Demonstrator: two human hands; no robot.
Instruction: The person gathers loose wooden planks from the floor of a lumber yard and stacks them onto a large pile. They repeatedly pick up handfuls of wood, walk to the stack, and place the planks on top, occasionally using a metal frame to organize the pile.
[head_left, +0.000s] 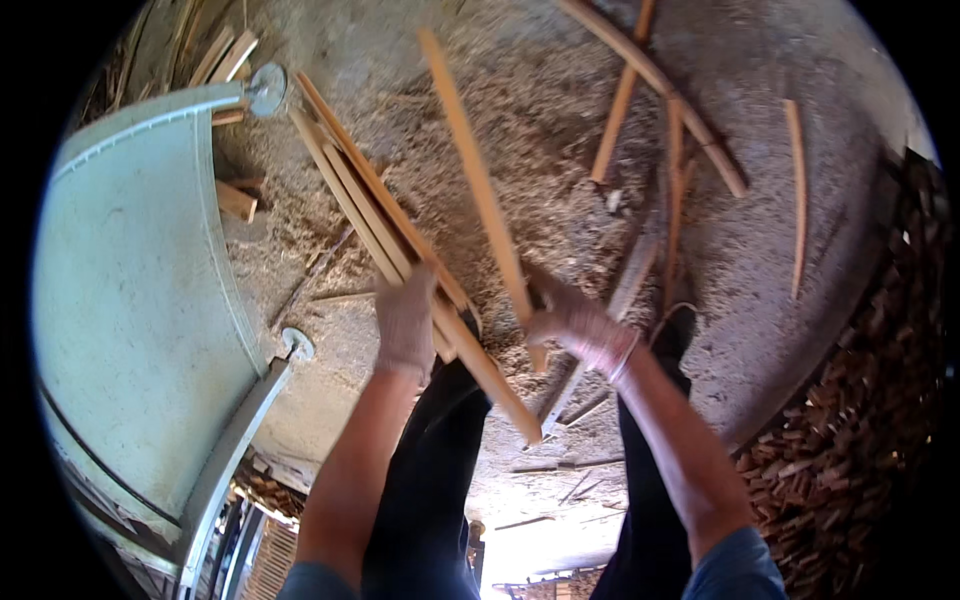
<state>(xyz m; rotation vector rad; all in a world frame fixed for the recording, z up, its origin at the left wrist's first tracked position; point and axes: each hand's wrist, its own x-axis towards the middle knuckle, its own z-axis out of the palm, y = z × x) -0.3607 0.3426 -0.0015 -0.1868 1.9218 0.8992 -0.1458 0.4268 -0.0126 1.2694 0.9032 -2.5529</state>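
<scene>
My left hand (406, 318), in a pale work glove, is closed around several long wooden strips (368, 208). They slant from the upper left down towards my legs, lying side by side with their ends uneven. To the right, my gloved right hand (572, 318) grips one separate wooden strip (472, 172) near its lower end. That strip leans up and away to the left, apart from the bundle, and looks slightly blurred. The fingertips of both hands are partly hidden by the gloves and the wood.
A pale green metal machine panel (140, 240) stands at the left with round feet. Sawdust (560, 130) covers the ground. A curved wooden piece (655, 75) and loose strips, including a thin strip (797, 200), lie ahead and right. Stacked wood pieces (840, 470) fill the lower right.
</scene>
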